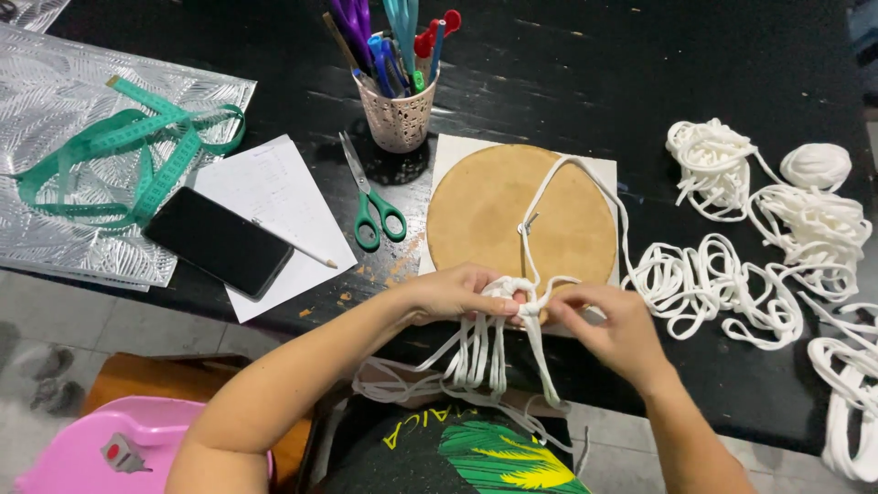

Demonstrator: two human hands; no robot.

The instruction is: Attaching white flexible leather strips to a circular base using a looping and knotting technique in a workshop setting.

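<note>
Both hands are busy at the near edge of the black bench (585, 82). The left hand (455, 293) is clenched around a bundle of white cord strands (477, 352), pinching them at the top. The right hand (615, 327) has its fingertips closed on the same cord, just right of the left hand, at a knot where the strands meet. The hands nearly touch.

The loose strand ends hang off the bench edge down toward the person's lap. One loop of the cord runs up over a round cork board (512, 215) and is held there by a pin (528, 224). The cork board lies on a white square sheet (450, 154), just beyond the hands.

Right of the board, piles of white cord (732, 274) sprawl across the bench, and a small wound ball (816, 165) sits far right.

Left of the board lie green-handled scissors (370, 197). A perforated cup of pens (396, 101) stands behind them. Further left there is paper (274, 220) with a pencil (297, 242) and a black phone (218, 241) on it. A green tape measure (128, 155) lies coiled on a silver embossed sheet (46, 110), far left.

A pink plastic object (128, 439) sits below the bench, near left.
</note>
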